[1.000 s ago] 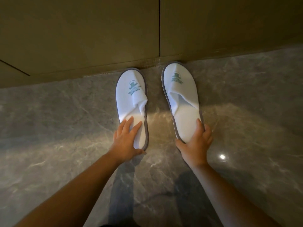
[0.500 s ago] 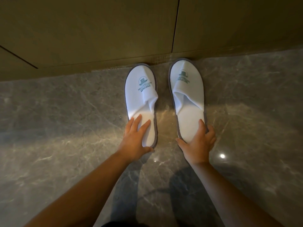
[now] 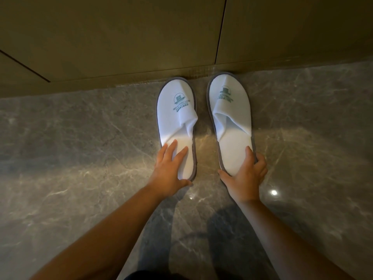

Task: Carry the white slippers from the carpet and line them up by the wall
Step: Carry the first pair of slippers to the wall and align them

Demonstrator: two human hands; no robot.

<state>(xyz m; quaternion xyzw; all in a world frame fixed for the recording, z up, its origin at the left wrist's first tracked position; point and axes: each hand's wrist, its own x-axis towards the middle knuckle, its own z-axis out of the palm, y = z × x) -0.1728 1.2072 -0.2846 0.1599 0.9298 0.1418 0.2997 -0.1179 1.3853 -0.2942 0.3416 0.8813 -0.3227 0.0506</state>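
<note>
On a grey marble floor (image 3: 80, 158), against the foot of an olive-brown panelled wall (image 3: 121, 37), two white slippers lie side by side, toes touching the wall's base and a narrow gap between them. The right slipper (image 3: 230, 110) and the left slipper (image 3: 176, 110) each carry a green printed logo and a grey edge trim. The left hand (image 3: 169, 168) lies flat on its slipper's heel, fingers spread, thumb at the back rim. The right hand (image 3: 245, 176) cups the other heel, thumb and fingers pinching its rim from both sides.
</note>
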